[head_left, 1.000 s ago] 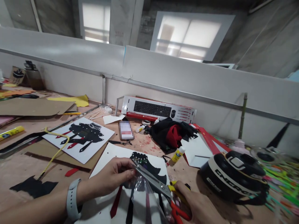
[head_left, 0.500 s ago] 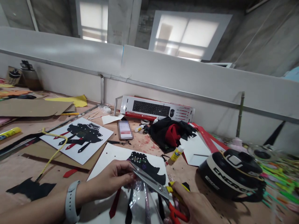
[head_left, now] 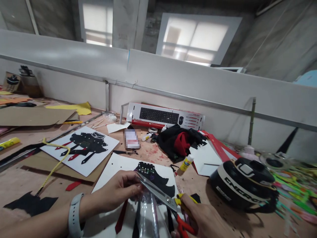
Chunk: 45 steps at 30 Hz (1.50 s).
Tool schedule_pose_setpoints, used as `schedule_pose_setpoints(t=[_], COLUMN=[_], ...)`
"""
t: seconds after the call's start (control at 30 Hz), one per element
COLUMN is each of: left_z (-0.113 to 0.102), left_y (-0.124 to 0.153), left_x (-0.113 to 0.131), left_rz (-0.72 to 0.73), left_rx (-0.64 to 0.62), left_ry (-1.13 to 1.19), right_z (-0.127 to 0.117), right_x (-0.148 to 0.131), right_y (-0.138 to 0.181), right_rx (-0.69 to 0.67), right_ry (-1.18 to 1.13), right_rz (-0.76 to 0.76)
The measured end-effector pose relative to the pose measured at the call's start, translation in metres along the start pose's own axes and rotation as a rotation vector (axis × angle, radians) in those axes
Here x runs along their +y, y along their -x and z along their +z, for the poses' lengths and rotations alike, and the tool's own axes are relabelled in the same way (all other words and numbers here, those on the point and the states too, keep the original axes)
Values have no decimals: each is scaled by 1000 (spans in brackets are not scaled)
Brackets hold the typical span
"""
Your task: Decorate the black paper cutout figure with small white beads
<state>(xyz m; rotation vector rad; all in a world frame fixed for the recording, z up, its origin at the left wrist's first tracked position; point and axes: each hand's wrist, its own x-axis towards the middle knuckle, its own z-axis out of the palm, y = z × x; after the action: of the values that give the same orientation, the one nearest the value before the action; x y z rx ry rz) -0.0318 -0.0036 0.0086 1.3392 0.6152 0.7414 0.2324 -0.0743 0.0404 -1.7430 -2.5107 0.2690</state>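
My left hand (head_left: 118,192) pinches the top corner of a small clear plastic bag (head_left: 148,211) above a white sheet with a black beaded cutout (head_left: 158,181). My right hand (head_left: 204,219) grips scissors (head_left: 163,195) with red and yellow handles. Their steel blades point up and left and meet the bag right at my left fingertips. A pale watch band sits on my left wrist (head_left: 74,215). Red and black paper strips lie under the bag on the sheet.
A second white sheet with a black cutout (head_left: 81,147) lies at the left, with a yellow cord across it. A black helmet (head_left: 244,186) stands at the right. Behind are a glue bottle (head_left: 186,163), black and red cloth (head_left: 179,140), a phone (head_left: 132,138) and a keyboard box (head_left: 163,117).
The view has shifted slightly; both hands keep the same grips, and the scissors stay at the bag's top corner.
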Motion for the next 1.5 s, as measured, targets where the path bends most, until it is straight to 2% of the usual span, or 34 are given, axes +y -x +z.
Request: schedule_pose_setpoints(t=[0.3,0.5,0.7,1.1,1.23,1.37,1.5], left_z=[2,3,3,2,1,-6,-22], left_y=[1,1,1,1,0,-2,-4], left_x=[3,3,1,-4,-4,1,11], left_rz=[99,137,134,126,71,4,34], left_rx=[-25,-15,-9,1,-36,-85,36], left_ry=[20,-1,13,19,29,69,62], right_z=[-2,-7,-1,41,32,20,16], right_x=[-1,-6,0,24,18,9,12], right_y=[1,0,1,5,5,6,9], right_rx=[-58,-83,-50,196,192,222,307], right_ry=[-4,-23,-13,88,78,76,34], right_rz=[58,4,-7,-58,-91,-33,-11])
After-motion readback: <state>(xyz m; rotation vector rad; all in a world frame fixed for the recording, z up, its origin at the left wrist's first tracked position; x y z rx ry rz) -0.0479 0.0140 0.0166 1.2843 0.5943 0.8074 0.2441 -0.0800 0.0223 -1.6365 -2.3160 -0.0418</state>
